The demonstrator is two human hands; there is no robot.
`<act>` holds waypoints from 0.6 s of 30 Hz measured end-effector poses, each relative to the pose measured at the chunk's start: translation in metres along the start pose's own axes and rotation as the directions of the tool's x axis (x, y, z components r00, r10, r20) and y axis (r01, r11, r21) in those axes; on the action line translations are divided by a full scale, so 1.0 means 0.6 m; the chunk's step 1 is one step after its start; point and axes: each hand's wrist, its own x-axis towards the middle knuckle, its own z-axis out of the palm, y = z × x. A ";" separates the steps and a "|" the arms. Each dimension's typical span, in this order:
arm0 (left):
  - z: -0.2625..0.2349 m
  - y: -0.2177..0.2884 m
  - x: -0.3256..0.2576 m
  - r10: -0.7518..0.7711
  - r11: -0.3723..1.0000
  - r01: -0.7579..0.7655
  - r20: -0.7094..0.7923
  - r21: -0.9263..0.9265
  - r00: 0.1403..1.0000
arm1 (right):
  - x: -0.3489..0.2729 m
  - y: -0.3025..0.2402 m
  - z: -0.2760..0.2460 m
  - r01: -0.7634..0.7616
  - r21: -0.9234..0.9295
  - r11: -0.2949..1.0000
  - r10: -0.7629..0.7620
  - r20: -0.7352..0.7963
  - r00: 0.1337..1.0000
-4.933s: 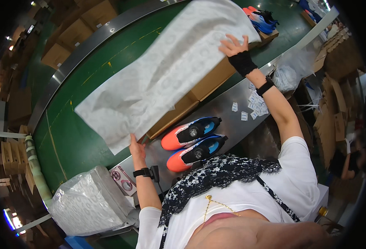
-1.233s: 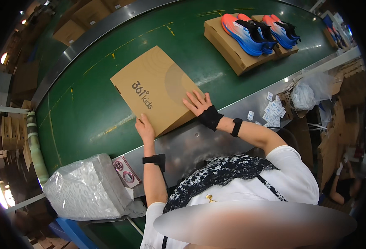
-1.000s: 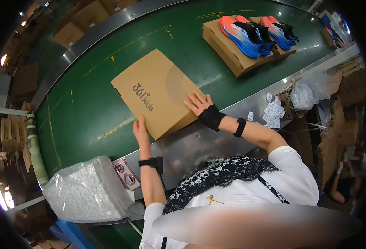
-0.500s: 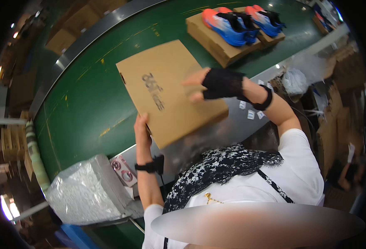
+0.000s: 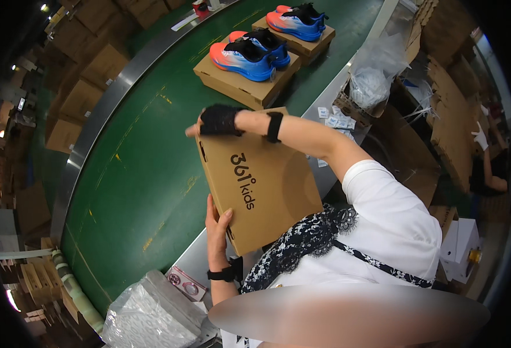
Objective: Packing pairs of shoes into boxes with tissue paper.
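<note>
A closed brown cardboard shoebox (image 5: 278,191) with dark print on its lid is tilted in front of me, close against my body. My left hand (image 5: 216,226) grips its near left edge, the thumb on the lid and the fingers along the side. At the far left corner, my right hand (image 5: 220,120), in a black fingerless glove, is closed over the box's edge; its fingertips partly show past the corner. Beyond the box, a pair of orange and blue sneakers (image 5: 249,58) sits on another shoebox (image 5: 232,84).
Farther back, more sneakers (image 5: 296,22) stand on a box (image 5: 310,47) on the green conveyor belt (image 5: 145,151). Small white packets (image 5: 339,120) and a carton holding clear plastic (image 5: 368,87) are at right. A plastic-wrapped bundle (image 5: 151,316) lies near left. Another person's gloved hand (image 5: 479,137) shows far right.
My right hand has moved from above the lid to the box's far left corner and closed on it. The box is nearer my body, and my view has turned rightward.
</note>
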 end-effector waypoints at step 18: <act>-0.254 -0.087 -0.400 -0.067 0.722 -0.600 -0.899 -0.343 0.433 | -0.047 0.335 0.054 -0.253 0.958 0.134 0.881 0.002 0.473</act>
